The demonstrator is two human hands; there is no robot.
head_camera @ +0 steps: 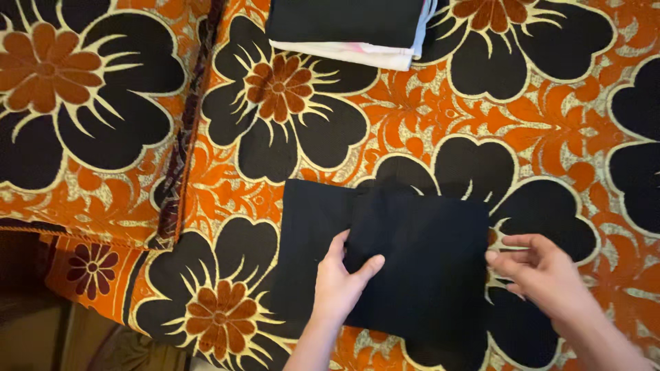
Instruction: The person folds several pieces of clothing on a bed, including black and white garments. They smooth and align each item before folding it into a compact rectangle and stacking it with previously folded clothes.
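2 bare hands work on 1 black cloth (412,261) that lies folded on a bedspread (550,117) printed with big black and orange flowers. The left hand (342,280) has its grip closed on an inner folded edge of the cloth, thumb on top and fingers seemingly tucked under the fold, though the dark fabric makes that hard to read. The right hand (540,268) is at the cloth's right edge, its fingertips drawn narrow against the hem; whether they actually pinch the fabric I cannot tell. The cloth sits low in the middle of the view, a narrower flap showing at its left side. Well apart, at the top edge, lies a stack of folded clothes (350,31), black above white and pale blue.
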